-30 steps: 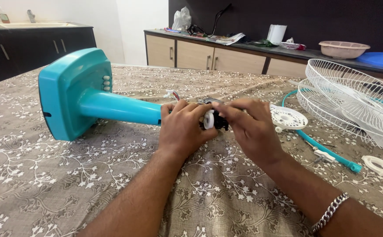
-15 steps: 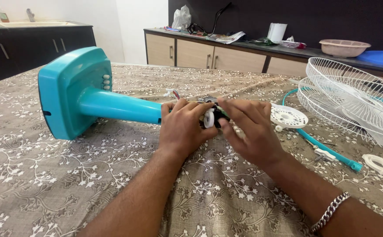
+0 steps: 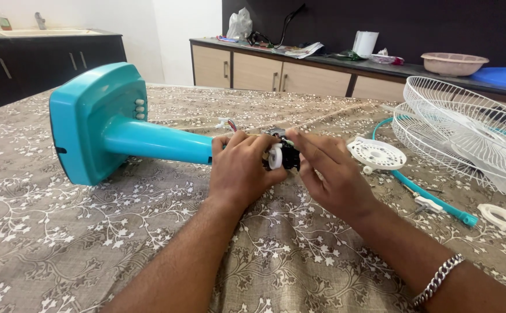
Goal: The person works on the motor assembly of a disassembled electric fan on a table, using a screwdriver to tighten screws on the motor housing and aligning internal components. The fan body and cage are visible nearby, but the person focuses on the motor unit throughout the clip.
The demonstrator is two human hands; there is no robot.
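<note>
A turquoise fan stand (image 3: 108, 127) lies on its side on the patterned tablecloth, base to the left and stem pointing right. My left hand (image 3: 238, 168) grips the end of the stem where a black motor part with a white knob (image 3: 280, 155) sits. My right hand (image 3: 331, 171) rests against the right side of that motor part, fingers extended over it and touching it. Thin coloured wires (image 3: 228, 123) stick out just behind my left hand.
White wire fan guards (image 3: 467, 130) lie stacked at the right, with a turquoise ring (image 3: 432, 197) under them. A white round plastic cap (image 3: 377, 153), a small white ring (image 3: 500, 216) and a screwdriver (image 3: 424, 201) lie nearby. A counter with clutter runs along the back.
My right hand's fingers have shifted and spread slightly over the motor part. The left hand and the stand have stayed in place.
</note>
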